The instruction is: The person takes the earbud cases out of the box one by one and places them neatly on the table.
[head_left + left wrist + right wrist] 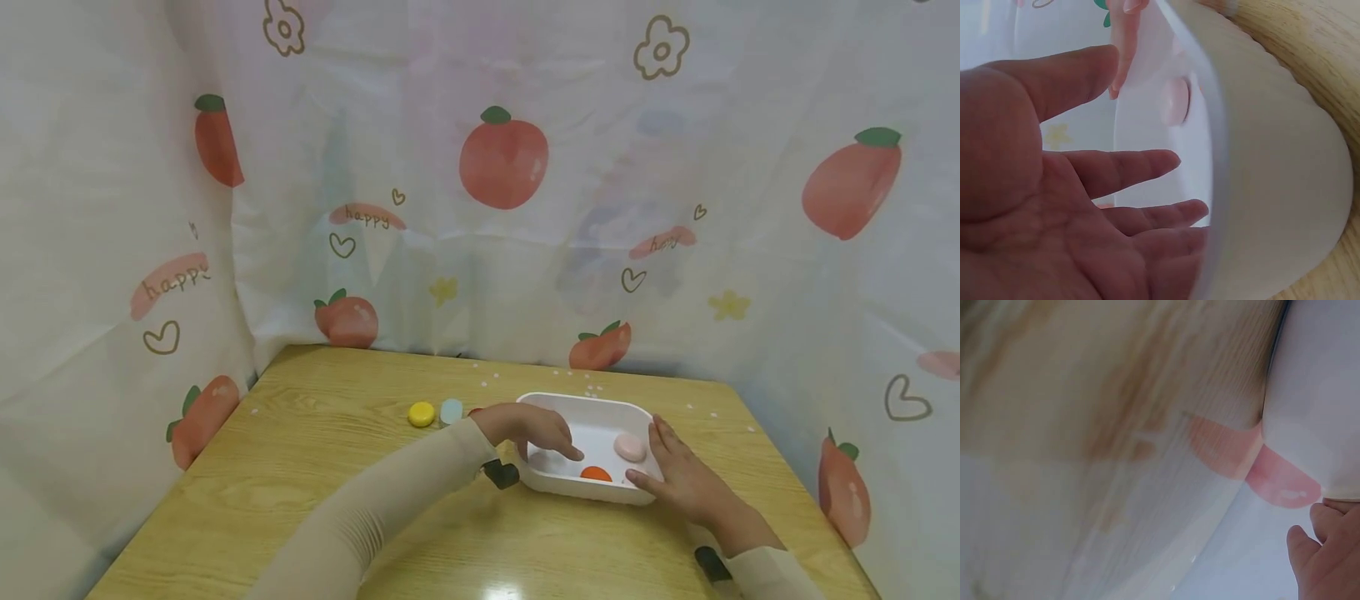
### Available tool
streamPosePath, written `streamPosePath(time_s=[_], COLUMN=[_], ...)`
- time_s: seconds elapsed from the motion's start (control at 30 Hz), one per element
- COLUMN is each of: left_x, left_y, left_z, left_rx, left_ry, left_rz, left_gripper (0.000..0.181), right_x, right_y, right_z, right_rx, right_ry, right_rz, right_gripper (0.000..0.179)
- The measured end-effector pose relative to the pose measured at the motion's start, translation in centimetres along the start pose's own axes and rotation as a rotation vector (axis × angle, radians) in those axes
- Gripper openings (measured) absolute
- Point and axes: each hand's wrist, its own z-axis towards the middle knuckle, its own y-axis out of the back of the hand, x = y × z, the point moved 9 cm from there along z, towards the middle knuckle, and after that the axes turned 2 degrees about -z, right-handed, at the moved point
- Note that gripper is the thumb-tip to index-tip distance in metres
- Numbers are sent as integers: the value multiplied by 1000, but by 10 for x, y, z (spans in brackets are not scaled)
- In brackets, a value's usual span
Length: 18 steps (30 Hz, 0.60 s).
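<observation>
A white oblong plastic bin [577, 492] with rounded corners stands on the table. My left hand [543, 429] reaches over its left end, fingers extended down inside; the left wrist view shows them spread with nothing between them. My right hand [690, 479] rests against the right end, fingers straight along the rim and thumb lying over the inside. In the bin are a pale pink round piece [630, 447] and an orange-red round piece [596, 473], the latter partly hidden by the front wall. The right wrist view catches only some fingertips [1304, 547] beside a white surface.
Left of the bin lie a yellow round piece [422, 414] and a light blue one [451, 412]. A red piece [475, 411] is mostly behind my left wrist. Small white specks dot the wooden table [315, 442]. A fruit-printed curtain [420, 250] encloses the back and sides.
</observation>
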Motion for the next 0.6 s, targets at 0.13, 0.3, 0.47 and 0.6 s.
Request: streamPosePath(time_s=[0.13, 0.3, 0.47, 0.6], left_x=[1, 0, 2, 3], left_y=[-3, -6, -8, -9], left_z=[0, 0, 2, 6], left_rx=[-20, -45, -63, -87], left_ry=[-23, -35, -21, -18], left_rz=[-22, -52, -91, -101], left_gripper=[49, 51, 48, 47], right_x=[1, 1, 2, 2], right_y=[1, 2, 3, 2], right_z=[0, 0, 0, -1], right_rx=[3, -4, -7, -5], right_ry=[-4, -1, 2, 2], right_rz=[2, 3, 18, 23], right_gripper=[98, 98, 97, 97])
